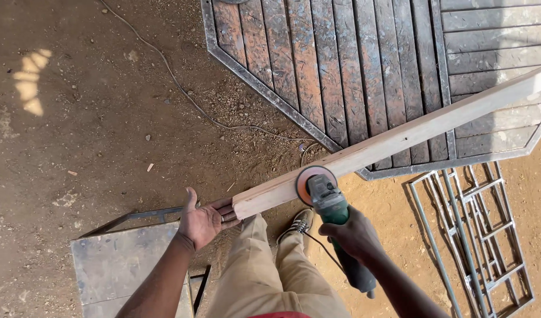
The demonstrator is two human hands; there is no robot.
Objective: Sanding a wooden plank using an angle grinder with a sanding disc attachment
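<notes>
A long pale wooden plank (400,138) runs from the lower middle up to the right edge. My left hand (204,219) lies palm up under its near end, fingers supporting the wood. My right hand (353,234) grips the body of a green angle grinder (335,215). The grinder's orange sanding disc (311,184) rests against the plank's side, close to the near end.
A metal gate panel with dark slats (341,65) lies on the dirt behind the plank. A grey metal grille (476,235) lies at the right. A metal sheet on a frame (117,265) sits by my left arm. A cable (182,88) crosses the ground. My legs and a shoe (301,222) are below.
</notes>
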